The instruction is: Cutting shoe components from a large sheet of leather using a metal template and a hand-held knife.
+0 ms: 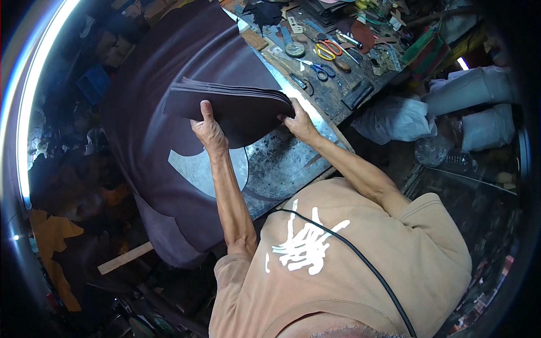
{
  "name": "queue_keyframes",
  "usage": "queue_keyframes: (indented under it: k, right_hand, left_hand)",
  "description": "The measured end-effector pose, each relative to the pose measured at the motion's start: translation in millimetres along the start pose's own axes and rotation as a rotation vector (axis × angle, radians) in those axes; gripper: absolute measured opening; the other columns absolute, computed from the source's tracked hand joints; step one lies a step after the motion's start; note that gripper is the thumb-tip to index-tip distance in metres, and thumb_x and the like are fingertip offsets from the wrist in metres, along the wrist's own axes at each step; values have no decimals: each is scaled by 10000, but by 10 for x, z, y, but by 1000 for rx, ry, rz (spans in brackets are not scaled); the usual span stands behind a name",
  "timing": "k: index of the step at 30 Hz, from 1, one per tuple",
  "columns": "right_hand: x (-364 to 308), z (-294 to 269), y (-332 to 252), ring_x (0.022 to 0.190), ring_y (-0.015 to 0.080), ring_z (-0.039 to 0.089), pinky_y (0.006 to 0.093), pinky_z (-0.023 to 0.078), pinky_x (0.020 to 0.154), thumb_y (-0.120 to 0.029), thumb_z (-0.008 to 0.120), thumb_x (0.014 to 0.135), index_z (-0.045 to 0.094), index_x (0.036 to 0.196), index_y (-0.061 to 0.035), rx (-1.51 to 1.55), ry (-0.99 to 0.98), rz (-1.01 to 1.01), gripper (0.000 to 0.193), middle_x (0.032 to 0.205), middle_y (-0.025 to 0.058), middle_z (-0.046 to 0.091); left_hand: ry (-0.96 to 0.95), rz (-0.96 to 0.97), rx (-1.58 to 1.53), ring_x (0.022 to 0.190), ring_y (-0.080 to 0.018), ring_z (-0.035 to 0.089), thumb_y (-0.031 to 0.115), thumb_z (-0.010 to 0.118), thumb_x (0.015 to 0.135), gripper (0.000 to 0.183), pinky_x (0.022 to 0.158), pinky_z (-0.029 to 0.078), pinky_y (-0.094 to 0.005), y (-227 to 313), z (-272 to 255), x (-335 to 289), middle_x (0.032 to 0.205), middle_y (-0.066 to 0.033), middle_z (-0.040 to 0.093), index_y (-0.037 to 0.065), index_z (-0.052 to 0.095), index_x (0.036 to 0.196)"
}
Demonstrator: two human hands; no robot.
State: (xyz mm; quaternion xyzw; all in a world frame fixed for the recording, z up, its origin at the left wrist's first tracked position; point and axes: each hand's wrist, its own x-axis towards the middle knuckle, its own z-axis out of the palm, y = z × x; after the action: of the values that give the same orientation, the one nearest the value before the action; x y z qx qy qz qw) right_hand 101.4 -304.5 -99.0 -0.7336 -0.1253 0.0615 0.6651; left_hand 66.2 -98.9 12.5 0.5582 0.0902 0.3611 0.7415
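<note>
Between my two hands is a stack of dark brown leather pieces (225, 104), its layered edges fanned along the top. My left hand (209, 130) grips the near side of the stack, thumb laid over the front face. At the rounded right end, my right hand (298, 121) pinches the layers together. Under the stack a large dark brown leather hide (146, 135) spreads over the work surface and droops off its left and near edges. Beside my left wrist, a cut-out in the hide bares the grey metal tabletop (270, 163).
Orange-handled scissors (327, 50), blue-handled scissors (322, 71), a round tin (295, 49) and a black block (357, 94) lie on the cluttered wooden bench (332, 107) at the far right. White wrapped bundles (394, 118) stand to the right. A black cable (360, 256) crosses my shirt.
</note>
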Motion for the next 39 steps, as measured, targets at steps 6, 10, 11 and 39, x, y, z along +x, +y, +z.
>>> queue_keyframes:
  k: [6,10,11,39]
  right_hand:
    - [-20,-76,-12,1005,333,629,394,477,882,-136,687,830,485,1198,-2,-241,-146,-20,441,1047,208,642]
    - [163,-112,-334,1054,349,596,398,459,915,-156,697,825,493,1213,-13,-203,-125,-270,461,1092,217,614]
    - [208,-117,-441,1069,328,589,393,451,928,-146,700,823,497,1223,-20,-259,-210,-251,466,1109,198,609]
    - [262,674,-1600,784,340,651,413,545,660,-101,704,807,464,1228,-44,-431,-201,-913,488,938,160,609]
  left_hand:
    - [-16,-22,-89,1001,-184,611,393,688,867,565,896,514,-330,91,13,69,1124,-61,612,1,516,1235]
    - [5,-11,-128,1006,-148,585,379,698,868,536,917,473,-310,43,-72,101,1114,-31,606,10,532,1220]
    - [24,8,-90,1019,-144,572,412,685,871,550,917,461,-313,44,-94,99,1115,-26,599,15,535,1220]
    - [96,-70,-485,674,-152,566,532,491,954,440,624,507,-315,550,41,125,778,-39,548,97,503,892]
